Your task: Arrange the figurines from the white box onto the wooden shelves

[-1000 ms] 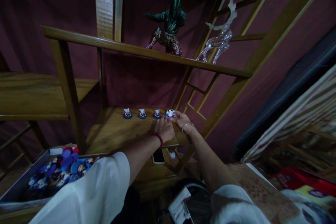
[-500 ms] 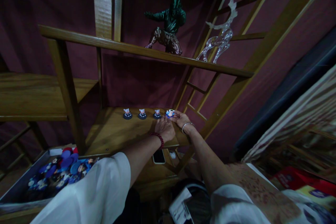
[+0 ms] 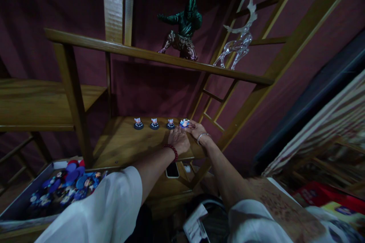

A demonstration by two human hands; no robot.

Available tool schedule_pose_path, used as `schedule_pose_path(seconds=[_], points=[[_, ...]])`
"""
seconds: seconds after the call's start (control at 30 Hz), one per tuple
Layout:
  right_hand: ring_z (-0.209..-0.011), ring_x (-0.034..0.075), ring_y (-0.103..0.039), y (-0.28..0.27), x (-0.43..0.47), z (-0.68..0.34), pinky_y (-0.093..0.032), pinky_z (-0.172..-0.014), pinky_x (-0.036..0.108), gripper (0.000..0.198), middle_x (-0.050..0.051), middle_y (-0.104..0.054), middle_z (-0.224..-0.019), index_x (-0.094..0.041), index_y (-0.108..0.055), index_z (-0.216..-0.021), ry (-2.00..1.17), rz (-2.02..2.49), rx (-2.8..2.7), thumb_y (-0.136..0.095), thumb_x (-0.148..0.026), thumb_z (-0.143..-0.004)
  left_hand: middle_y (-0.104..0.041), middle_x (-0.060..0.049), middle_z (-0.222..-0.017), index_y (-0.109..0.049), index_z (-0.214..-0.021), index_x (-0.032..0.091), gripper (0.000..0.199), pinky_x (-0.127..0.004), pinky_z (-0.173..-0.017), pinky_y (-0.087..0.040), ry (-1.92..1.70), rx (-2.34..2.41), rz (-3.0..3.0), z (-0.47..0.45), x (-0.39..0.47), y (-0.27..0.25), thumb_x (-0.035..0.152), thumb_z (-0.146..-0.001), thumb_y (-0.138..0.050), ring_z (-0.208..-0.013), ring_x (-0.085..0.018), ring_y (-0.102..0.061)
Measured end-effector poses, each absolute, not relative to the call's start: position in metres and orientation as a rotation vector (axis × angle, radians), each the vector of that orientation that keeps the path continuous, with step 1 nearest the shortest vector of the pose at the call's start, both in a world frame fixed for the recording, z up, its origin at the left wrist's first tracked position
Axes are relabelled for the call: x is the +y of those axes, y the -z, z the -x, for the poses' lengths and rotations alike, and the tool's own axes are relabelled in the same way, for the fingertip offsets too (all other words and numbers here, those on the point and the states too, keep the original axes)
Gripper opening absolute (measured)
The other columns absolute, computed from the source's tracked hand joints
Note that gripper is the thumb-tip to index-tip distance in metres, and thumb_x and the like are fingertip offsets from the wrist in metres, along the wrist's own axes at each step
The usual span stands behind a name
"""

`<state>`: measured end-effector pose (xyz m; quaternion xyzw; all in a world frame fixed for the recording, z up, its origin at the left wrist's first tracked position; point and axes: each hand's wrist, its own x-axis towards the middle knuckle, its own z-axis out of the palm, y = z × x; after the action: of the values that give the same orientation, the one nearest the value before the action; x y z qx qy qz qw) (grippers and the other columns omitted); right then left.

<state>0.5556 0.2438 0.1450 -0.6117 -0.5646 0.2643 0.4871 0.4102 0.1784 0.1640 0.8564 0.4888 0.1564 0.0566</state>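
Observation:
Both my hands reach onto the wooden shelf. A small blue and white figurine stands at the right end of a row, with the fingers of my right hand closed on its right side. My left hand lies low over the shelf, back up, its fingertips close to the same figurine; whether they grip it is hard to make out. Three small figurines on dark round bases stand in line to the left: one at the far left, a middle one and one beside my left fingers.
A box of mixed blue, red and black figurines sits at lower left. On the upper shelf stand a green-and-brown crouching statue and a clear deer ornament. A phone lies below my wrists; wooden lattice borders the right.

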Motion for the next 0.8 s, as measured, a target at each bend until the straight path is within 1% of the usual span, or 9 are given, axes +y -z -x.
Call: schedule_pose_path(seconds=[0.2,0.47,0.67,0.8], points=[[-0.081,0.014,-0.058,-0.1484,0.2413,-0.5551,-0.048,-0.081,0.030,0.046,0.002,-0.065,-0.084,-0.016,-0.062,-0.096,-0.631,1.505,-1.405,-0.073,-0.011,-0.051,-0.036,-0.016,-0.135,-0.037,-0.128,0.002,0.053,-0.037,-0.099,-0.024,-0.465,1.470,-2.582,-0.4093,0.1789,-0.1660,0.027,-0.082,-0.028,-0.125,-0.026,-0.027],[-0.079,0.012,-0.057,-0.1472,0.2433,-0.5552,-0.047,-0.082,0.029,0.042,0.000,-0.064,-0.082,-0.017,-0.061,-0.097,-0.644,1.499,-1.420,-0.069,-0.011,-0.055,-0.036,-0.016,-0.136,-0.036,-0.128,0.002,0.055,-0.038,-0.100,-0.023,-0.459,1.482,-2.574,-0.4104,0.1779,-0.1675,0.028,-0.081,-0.030,-0.125,-0.026,-0.027],[-0.077,0.013,-0.058,-0.1459,0.2450,-0.5562,-0.048,-0.078,0.028,0.043,0.000,-0.064,-0.079,-0.017,-0.062,-0.095,-0.626,1.502,-1.422,-0.071,-0.013,-0.053,-0.035,-0.017,-0.136,-0.037,-0.128,0.002,0.054,-0.038,-0.098,-0.024,-0.446,1.470,-2.602,-0.4113,0.1831,-0.1619,0.029,-0.081,-0.030,-0.124,-0.026,-0.028],[-0.078,0.013,-0.057,-0.1451,0.2454,-0.5575,-0.047,-0.080,0.028,0.045,0.000,-0.064,-0.081,-0.017,-0.061,-0.096,-0.623,1.516,-1.427,-0.072,-0.013,-0.052,-0.035,-0.017,-0.136,-0.036,-0.128,0.002,0.055,-0.038,-0.099,-0.024,-0.482,1.473,-2.603,-0.4114,0.1840,-0.1597,0.029,-0.081,-0.031,-0.123,-0.026,-0.029]])
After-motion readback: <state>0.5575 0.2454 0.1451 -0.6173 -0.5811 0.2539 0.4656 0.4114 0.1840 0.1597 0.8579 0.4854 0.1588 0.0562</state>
